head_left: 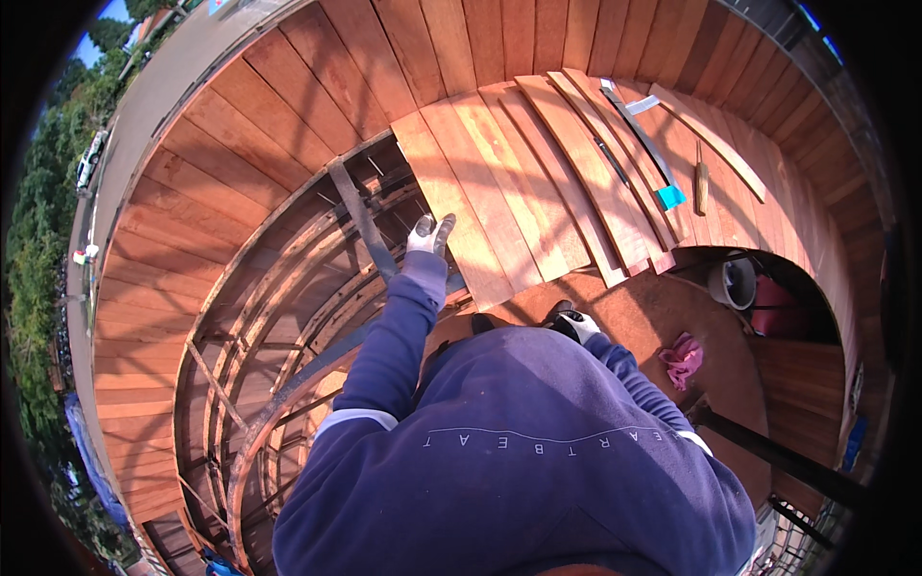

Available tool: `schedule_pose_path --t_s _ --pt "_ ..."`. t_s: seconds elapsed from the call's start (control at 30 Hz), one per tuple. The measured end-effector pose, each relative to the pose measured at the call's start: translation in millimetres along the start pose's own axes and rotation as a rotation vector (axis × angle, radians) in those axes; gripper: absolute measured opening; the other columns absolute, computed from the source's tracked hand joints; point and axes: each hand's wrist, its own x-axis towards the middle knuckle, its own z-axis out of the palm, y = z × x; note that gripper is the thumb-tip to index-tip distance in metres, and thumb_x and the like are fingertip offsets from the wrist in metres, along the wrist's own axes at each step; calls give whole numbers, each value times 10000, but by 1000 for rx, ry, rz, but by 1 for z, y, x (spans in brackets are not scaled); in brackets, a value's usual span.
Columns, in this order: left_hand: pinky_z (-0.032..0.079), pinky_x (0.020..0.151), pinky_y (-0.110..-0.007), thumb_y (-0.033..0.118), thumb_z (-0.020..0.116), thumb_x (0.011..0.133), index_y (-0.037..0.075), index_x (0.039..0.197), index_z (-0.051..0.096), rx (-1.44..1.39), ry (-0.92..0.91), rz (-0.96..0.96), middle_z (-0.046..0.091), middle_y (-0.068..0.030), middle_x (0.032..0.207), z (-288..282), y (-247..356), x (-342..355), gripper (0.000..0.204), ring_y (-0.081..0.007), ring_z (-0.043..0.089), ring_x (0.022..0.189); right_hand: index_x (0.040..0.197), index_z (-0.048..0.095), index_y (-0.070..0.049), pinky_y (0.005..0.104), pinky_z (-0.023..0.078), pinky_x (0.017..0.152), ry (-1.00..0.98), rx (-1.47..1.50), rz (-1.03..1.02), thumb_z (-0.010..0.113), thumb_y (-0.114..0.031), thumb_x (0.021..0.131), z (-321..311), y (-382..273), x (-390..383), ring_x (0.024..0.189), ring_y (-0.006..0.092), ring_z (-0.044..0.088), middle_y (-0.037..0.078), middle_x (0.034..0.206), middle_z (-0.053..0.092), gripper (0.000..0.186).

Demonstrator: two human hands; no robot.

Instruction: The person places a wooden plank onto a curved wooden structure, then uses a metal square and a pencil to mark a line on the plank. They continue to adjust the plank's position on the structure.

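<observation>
Though boards (485, 206) lie right of it, the framework (322, 367) looks unfinished, the left hand (429, 236) touching one (grip unclear, as with the right hand (579, 327)).

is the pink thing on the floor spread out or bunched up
Bunched up: the pink thing lies in a crumpled heap, its surface full of folds.

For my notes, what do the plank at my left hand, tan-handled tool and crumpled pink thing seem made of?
Plank: wood, given its streaks; seemingly smooth, unpainted. Tool handle: probably wood, matte, given its tan colour. Pink thing: maybe cloth or rubber, given soft folds; finish unclear.
</observation>
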Motion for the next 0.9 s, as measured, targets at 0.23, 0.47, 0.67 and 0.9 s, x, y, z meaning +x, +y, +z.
schedule_pose_path --t_s 0.23,0.47,0.67,0.9 --pt "416 729 -299 207 693 927 57 809 555 232 -56 1 560 -13 807 -19 -4 3 235 -135 476 761 1127 693 -54 374 552 765 251 81 221 590 -244 942 -26 36 -20 865 286 701 162 996 725 285" --pt "371 503 -116 43 699 918 221 683 354 -120 -15 24 492 80 713 -19 38 -24 453 25 501 619 1086 709 1 317 555 647 187 187 36 594 -154 980 -35 1 -83 702 188 694 106 852 733 220" --pt "374 605 -321 207 704 928 39 747 526 370 -14 226 457 -13 677 17 61 -19 304 -121 421 658 1046 725 -2 287 540 634 126 120 -17 606 -146 972 -49 -69 -115 678 144 675 75 804 727 201" --pt "428 656 -306 206 695 933 -13 883 623 342 39 145 582 -37 758 9 72 -26 235 -121 503 710 1102 697 35 263 523 586 17 151 -114 590 -154 988 -81 -139 -146 616 131 646 93 838 717 245"
